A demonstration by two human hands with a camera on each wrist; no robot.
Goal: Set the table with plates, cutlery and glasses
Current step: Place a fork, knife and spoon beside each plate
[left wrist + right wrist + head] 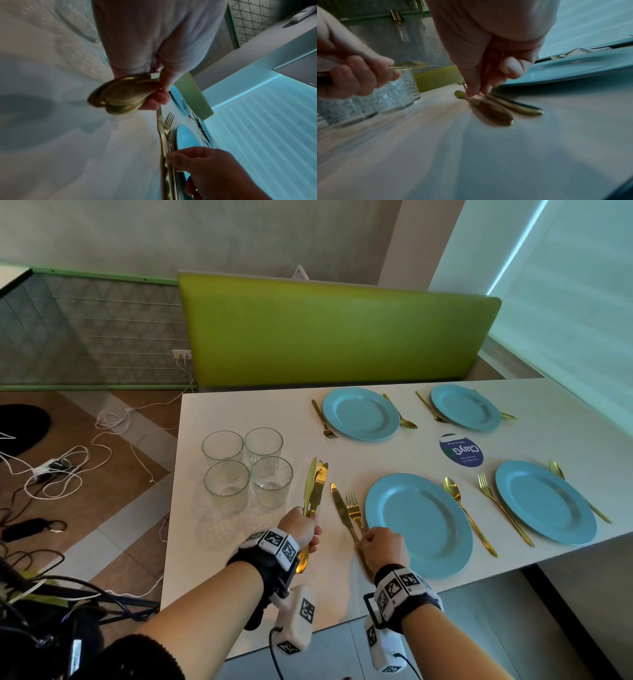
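Note:
My left hand (301, 530) grips a bundle of gold knives (317, 486), blades pointing up and away; their handle ends (120, 96) stick out below the fist. My right hand (364, 542) pinches a gold knife (339, 505) that lies flat on the white table (246, 570), with thumb and finger meeting on it (477, 92). A gold fork (352, 503) lies between that knife and the near blue plate (418, 522). Several empty glasses (246, 467) stand grouped left of my left hand.
Three more blue plates (544, 501) (361, 414) (466, 407) have gold forks and spoons beside them. A round purple sticker (461, 450) sits between the plates. A green bench (325, 330) backs the table; cables (68, 463) lie on the floor at left.

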